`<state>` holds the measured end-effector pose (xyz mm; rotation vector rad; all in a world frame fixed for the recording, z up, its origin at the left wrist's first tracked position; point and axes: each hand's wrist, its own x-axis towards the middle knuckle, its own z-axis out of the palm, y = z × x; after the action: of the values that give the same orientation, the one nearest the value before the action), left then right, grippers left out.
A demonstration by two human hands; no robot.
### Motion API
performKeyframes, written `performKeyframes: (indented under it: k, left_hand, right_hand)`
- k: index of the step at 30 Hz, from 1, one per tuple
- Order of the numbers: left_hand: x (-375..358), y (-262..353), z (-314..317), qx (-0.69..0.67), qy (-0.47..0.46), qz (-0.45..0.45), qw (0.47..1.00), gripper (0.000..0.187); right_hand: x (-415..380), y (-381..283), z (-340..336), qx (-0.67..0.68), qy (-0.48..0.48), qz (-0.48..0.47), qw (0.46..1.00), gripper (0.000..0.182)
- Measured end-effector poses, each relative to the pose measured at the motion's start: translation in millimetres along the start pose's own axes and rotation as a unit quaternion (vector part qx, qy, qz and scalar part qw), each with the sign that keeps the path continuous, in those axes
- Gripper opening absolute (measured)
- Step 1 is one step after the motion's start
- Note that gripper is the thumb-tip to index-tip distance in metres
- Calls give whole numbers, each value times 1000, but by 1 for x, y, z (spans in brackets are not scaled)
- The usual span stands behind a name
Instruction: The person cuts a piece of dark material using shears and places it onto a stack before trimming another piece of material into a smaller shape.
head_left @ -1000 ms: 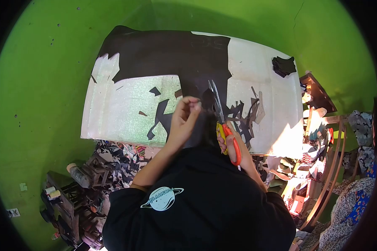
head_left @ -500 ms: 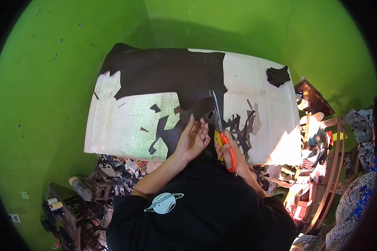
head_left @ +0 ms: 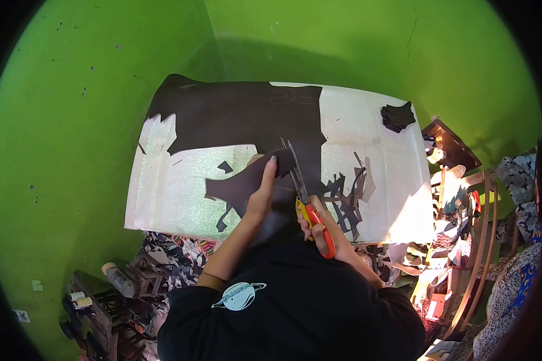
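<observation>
Left hand (head_left: 261, 195): pinched dark cut piece (head_left: 241, 183), thumb above, fingers probably beneath.
Right hand (head_left: 330, 220): gripped scissors (head_left: 303, 193) near piece's right end.

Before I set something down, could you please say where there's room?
The table is bare at right, between the dark stack and loose scraps, and at near left, below the dark sheet. Around the scissors is crowded.

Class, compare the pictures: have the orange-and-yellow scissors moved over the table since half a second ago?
Yes: judged against the white tabletop, the scissors have shifted left.
</observation>
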<state>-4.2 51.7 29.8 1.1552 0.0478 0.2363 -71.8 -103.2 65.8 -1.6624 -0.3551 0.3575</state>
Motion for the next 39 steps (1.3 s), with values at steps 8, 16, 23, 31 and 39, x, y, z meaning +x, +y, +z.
performKeyframes:
  k: [8, 16, 23, 31, 39]
  left_hand:
    - [-5, -11, -1, 208, -46, 155, 965, 13]
    - [-15, 8, 7, 289, -40, 162, 943, 13]
    - [-15, 13, 8, 335, -48, 231, 912, 13]
    - [-15, 36, 13, 341, -55, 209, 915, 13]
    - [-20, 48, 17, 346, -66, 175, 919, 13]
  right_hand:
    - [-4, -5, 5, 64, -9, 42, 997, 89]
    - [-7, 9, 10, 25, 12, -10, 1000, 87]
    - [-13, 2, 9, 88, -18, 43, 995, 88]
    - [-13, 4, 9, 97, -22, 57, 993, 96]
    - [-12, 1, 10, 92, -6, 43, 995, 88]
